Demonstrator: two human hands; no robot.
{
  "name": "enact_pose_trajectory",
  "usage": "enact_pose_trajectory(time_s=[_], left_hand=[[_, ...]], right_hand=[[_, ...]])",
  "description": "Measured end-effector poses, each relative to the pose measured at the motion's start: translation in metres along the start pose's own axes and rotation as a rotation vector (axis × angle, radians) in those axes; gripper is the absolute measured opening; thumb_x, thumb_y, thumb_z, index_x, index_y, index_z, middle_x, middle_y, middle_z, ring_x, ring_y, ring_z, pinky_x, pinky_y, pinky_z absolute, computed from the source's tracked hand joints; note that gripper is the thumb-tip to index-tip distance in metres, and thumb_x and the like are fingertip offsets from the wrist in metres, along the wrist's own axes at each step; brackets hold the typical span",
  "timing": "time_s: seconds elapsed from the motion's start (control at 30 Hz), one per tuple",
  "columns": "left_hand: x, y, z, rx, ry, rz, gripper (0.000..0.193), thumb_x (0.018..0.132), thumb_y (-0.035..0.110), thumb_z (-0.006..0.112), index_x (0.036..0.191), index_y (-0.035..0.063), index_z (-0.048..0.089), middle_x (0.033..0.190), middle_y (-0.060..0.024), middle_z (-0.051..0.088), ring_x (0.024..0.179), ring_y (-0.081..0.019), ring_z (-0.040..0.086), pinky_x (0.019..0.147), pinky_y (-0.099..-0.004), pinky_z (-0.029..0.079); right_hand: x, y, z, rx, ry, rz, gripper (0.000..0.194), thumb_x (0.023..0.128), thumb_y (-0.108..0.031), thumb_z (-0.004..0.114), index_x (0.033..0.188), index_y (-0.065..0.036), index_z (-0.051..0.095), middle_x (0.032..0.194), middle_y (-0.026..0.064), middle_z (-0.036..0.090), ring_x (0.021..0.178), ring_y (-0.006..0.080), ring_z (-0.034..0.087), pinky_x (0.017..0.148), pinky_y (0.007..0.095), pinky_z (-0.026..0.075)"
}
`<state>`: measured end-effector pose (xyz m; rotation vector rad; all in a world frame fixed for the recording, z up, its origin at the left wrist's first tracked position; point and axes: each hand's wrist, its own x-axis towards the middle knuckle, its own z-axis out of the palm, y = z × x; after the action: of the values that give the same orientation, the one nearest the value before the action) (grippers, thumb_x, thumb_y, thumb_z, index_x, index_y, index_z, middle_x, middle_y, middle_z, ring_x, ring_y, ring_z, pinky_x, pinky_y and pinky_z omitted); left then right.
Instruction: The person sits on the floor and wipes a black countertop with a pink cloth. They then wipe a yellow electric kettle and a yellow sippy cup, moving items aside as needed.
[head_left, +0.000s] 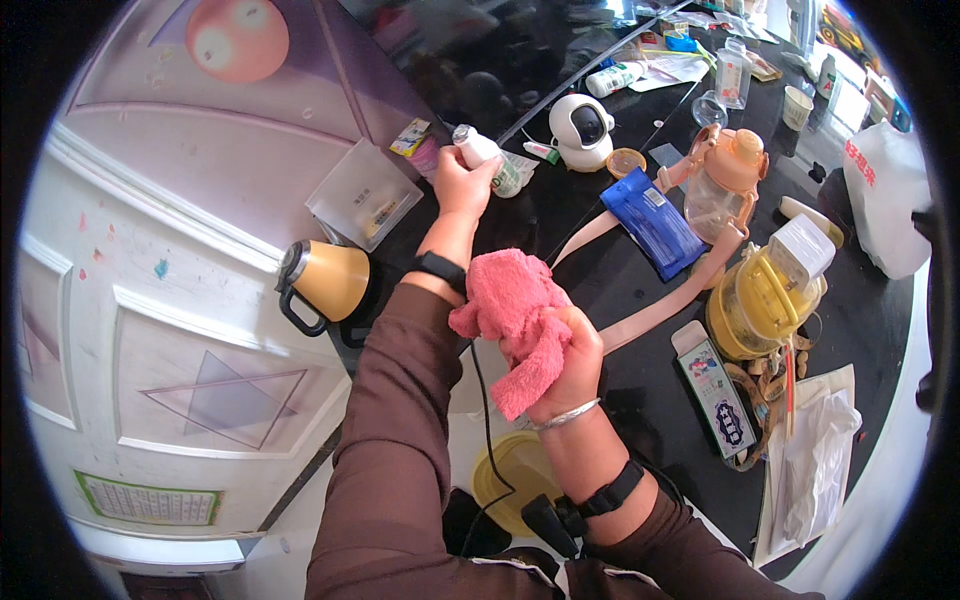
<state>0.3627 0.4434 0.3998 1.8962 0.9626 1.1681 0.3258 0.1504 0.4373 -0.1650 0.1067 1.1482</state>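
My left hand (461, 187) reaches to the back of the black table and grips a white bottle (474, 147) with a silvery top. Close against it stands another bottle with a green-and-white label (508, 182), partly hidden by my fingers. A bunched pink terry cloth (514, 296) is clenched in my right hand (577, 360), held above the table's near edge. To the left of my left hand are a frosted plastic box (365, 196) and a pink container (421, 159) with a yellow packet on top.
A yellow kettle (330, 281) stands by the wall at left. Rightward are a white camera (582, 131), a blue wipes pack (652, 223), a peach strapped bottle (724, 180), a yellow jug (757, 304) and a printed box (716, 394). A black cable (485, 405) hangs below my hands.
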Motion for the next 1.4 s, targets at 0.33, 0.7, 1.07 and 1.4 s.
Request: enact_pose_trajectory(time_s=[0.33,0.7,1.07,1.4], left_hand=[[-0.046,0.033,-0.047,0.063,-0.080,0.290,0.047,0.080,0.011,0.082,0.117,0.0017,0.056,0.107,-0.0118,0.070,0.095,-0.0211,0.069,0.086,-0.0345,0.055],[-0.059,0.051,-0.048,0.069,-0.105,0.422,0.054,0.074,0.007,0.086,0.121,0.0089,0.058,0.116,-0.0102,0.067,0.105,-0.0240,0.068,0.078,-0.0323,0.059],[-0.064,0.064,-0.047,0.147,-0.109,0.569,0.062,0.073,0.005,0.086,0.127,0.0106,0.057,0.116,-0.0115,0.064,0.104,-0.0280,0.066,0.081,-0.0326,0.060],[-0.052,0.064,-0.037,-0.157,-0.062,0.220,0.045,0.079,0.005,0.083,0.116,0.0023,0.056,0.112,-0.0098,0.069,0.103,-0.0173,0.067,0.089,-0.0320,0.055]], right_hand=[[-0.001,-0.006,-0.006,-0.065,-0.102,-0.002,0.045,0.088,-0.015,0.040,0.127,0.003,0.055,0.109,0.0170,0.069,0.095,0.0276,0.067,0.089,0.0364,0.052],[0.004,-0.005,-0.011,0.046,-0.088,-0.012,0.043,0.088,-0.013,0.042,0.126,0.003,0.057,0.109,0.0156,0.069,0.096,0.0253,0.067,0.087,0.0335,0.052],[-0.002,-0.011,0.005,0.002,-0.166,-0.013,0.040,0.087,-0.016,0.045,0.120,0.003,0.059,0.105,0.0178,0.069,0.089,0.0308,0.068,0.080,0.0375,0.055],[0.002,-0.009,-0.001,-0.005,-0.128,-0.025,0.042,0.086,-0.017,0.045,0.121,0.001,0.058,0.100,0.0151,0.069,0.084,0.0270,0.066,0.074,0.0352,0.054]])
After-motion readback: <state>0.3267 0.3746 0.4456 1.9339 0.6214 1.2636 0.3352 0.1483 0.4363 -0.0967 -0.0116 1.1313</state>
